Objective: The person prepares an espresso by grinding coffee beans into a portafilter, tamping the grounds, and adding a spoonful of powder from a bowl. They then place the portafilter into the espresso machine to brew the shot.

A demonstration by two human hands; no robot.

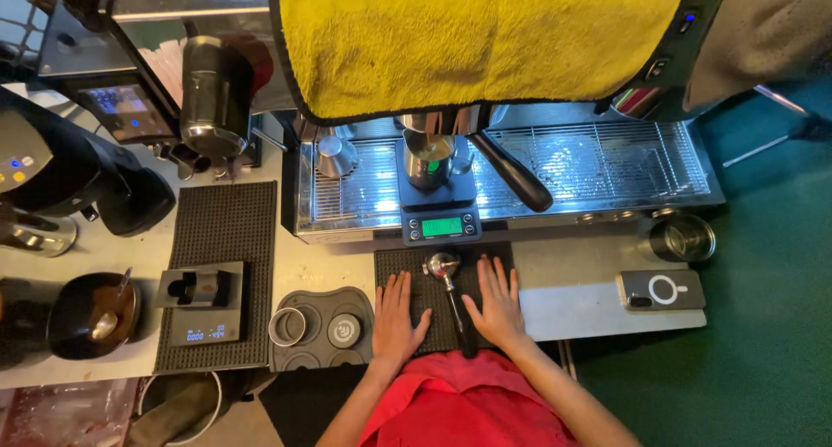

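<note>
Portafilter [449, 284] lay on a black rubber mat [407, 262] at the front of the surface [589, 278], directly between the two hands. Its long axis ran almost straight toward the person: the round metal basket end pointed away, toward the espresso machine [607, 165], and the dark handle pointed back toward the red clothing. The left hand [396, 320] rested flat on the mat, palm down, fingers spread and open, gripping nothing, a little apart from the handle. The right hand [497, 307] also lay flat and open with nothing in it, and its thumb sat just beside the handle, so it looked the nearer of the two. Beyond the basket end stood a small scale [440, 225] with a green display, carrying a metal pitcher [426, 157] on the drip tray. A yellow towel [485, 40] hung over the top of the machine. Off to the right, a phone [660, 289] lay on the surface near a small metal cup [683, 237].
</note>
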